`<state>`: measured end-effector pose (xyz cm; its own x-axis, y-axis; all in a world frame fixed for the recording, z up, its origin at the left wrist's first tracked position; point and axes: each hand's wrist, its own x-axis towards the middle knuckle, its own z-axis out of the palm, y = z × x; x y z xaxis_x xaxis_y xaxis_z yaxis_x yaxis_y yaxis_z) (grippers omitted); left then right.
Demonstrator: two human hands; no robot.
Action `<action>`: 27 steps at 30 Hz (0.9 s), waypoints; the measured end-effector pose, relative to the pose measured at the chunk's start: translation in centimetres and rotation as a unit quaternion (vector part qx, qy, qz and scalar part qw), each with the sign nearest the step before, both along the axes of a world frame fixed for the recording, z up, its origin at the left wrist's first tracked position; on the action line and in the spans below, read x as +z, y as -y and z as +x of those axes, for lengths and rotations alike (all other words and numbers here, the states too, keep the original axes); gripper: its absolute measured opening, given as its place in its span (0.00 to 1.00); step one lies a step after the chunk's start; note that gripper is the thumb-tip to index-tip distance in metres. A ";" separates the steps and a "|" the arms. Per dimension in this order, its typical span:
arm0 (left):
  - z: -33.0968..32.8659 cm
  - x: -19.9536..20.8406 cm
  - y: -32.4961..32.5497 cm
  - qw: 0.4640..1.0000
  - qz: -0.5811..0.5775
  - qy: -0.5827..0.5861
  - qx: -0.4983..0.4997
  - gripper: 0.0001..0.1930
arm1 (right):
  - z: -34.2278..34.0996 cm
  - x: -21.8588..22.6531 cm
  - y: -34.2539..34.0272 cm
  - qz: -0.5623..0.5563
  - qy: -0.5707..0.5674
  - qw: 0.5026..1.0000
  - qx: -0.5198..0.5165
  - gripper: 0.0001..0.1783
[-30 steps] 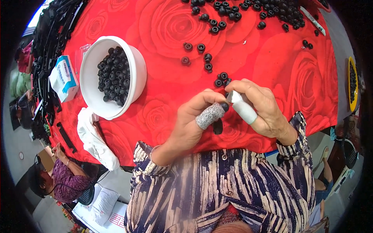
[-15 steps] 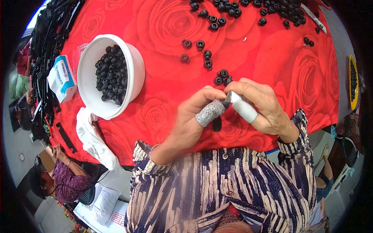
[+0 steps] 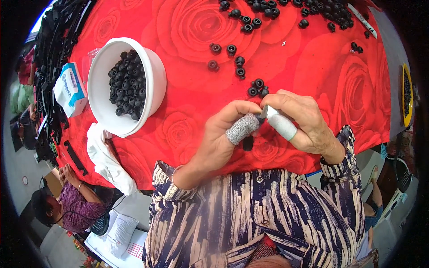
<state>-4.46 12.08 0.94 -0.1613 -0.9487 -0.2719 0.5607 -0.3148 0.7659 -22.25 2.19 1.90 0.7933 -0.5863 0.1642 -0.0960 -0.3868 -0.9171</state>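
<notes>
My left hand (image 3: 218, 130), a grey knit cover on its thumb, is closed on a small black part (image 3: 261, 119) that its fingers mostly hide. Pinched in my right hand (image 3: 308, 118) is a small metal blade (image 3: 267, 112), its edge against the black part. A white cover sits on the right thumb. Below the left fingers shows a black piece (image 3: 248, 143); I cannot tell whether it belongs to the held part. Just beyond my fingertips lie a few round black parts (image 3: 258, 84) with holes in them.
Left of my hands stands a white bowl (image 3: 154, 85) partly filled with similar black parts. A white cloth (image 3: 107, 156), a tissue pack (image 3: 70, 91) and long black strips (image 3: 51, 85) lie further left. More black parts (image 3: 328, 11) are heaped far right, and a yellow-rimmed container (image 3: 406, 118) stands beyond.
My hands stay nearly in place. The blade has tilted slightly against the black part, and the view has shifted a little.
</notes>
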 end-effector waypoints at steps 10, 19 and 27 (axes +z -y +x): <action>-0.2 0.1 0.0 0.998 0.007 0.059 0.011 0.10 | 0.0 -0.3 0.0 0.007 0.006 1.000 0.005 0.14; -0.4 -0.2 0.0 0.999 0.031 0.024 0.018 0.09 | -0.1 -0.7 0.2 -0.007 -0.004 1.000 0.016 0.15; -0.4 -0.6 0.4 0.996 0.053 0.006 0.065 0.08 | -0.1 -0.3 -0.1 -0.032 0.007 0.994 0.106 0.10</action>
<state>-4.84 11.72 0.32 -0.0353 -0.9270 -0.3735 0.5930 -0.3202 0.7388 -22.30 2.28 1.58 0.8949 -0.3946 0.2086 0.0069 -0.4552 -0.8904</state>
